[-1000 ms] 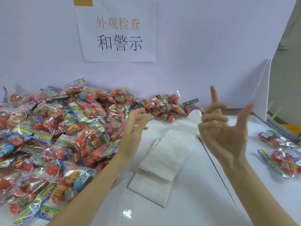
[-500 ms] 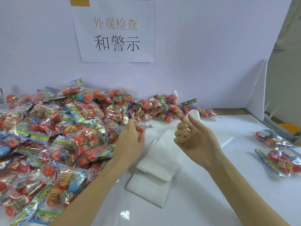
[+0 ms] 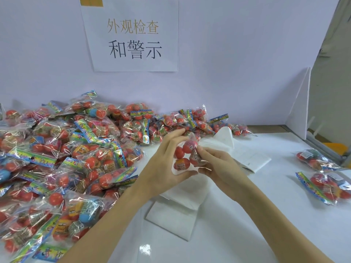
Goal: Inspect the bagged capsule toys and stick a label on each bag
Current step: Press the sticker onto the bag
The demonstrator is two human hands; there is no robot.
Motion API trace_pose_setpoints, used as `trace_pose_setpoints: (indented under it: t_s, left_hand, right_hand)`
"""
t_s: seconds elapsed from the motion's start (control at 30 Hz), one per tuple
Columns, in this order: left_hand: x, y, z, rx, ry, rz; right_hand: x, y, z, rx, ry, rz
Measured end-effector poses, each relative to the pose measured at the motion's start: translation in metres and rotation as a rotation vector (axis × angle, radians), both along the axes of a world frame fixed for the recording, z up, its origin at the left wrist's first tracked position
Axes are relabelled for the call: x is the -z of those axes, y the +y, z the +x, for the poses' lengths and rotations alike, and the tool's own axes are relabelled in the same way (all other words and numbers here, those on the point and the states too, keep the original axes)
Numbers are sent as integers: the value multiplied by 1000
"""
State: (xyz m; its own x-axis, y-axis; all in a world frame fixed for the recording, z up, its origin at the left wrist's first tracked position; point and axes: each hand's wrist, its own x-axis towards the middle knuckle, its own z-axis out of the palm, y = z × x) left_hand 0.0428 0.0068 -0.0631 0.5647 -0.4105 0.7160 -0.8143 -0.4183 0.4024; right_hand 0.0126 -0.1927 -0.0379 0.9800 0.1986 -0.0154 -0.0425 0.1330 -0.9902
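- Left hand (image 3: 163, 168) and right hand (image 3: 218, 166) gripping one clear bag of capsule toys (image 3: 187, 155) at centre, above folded white sheets (image 3: 176, 215).
- Heap of bagged toys (image 3: 66, 158) at left.
- Two bags (image 3: 322, 175) lying at right.
- Paper sign (image 3: 133, 35) on far wall.

A printed paper sign (image 3: 133, 35) hangs on the pale wall (image 3: 237, 63), its top apparently taped.

A second ago we saw both hands raised, fingers spread, holding nothing. Now the left hand (image 3: 163, 168) and right hand (image 3: 216, 166) have come together over the bench — between them we see a clear crinkled plastic bag of red capsule toys (image 3: 187, 154), gripped from both sides.
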Motion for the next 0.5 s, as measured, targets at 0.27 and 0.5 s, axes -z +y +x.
trace_pose_setpoints:
  t_s: [0.27,0.5]
  left_hand:
    - [-10,3,-2,-81,558,-411]
    - [-16,7,-1,20,691,-497]
  right_hand:
    - [2,-1,1,50,8,48]
    - [2,1,1,149,-179,-149]
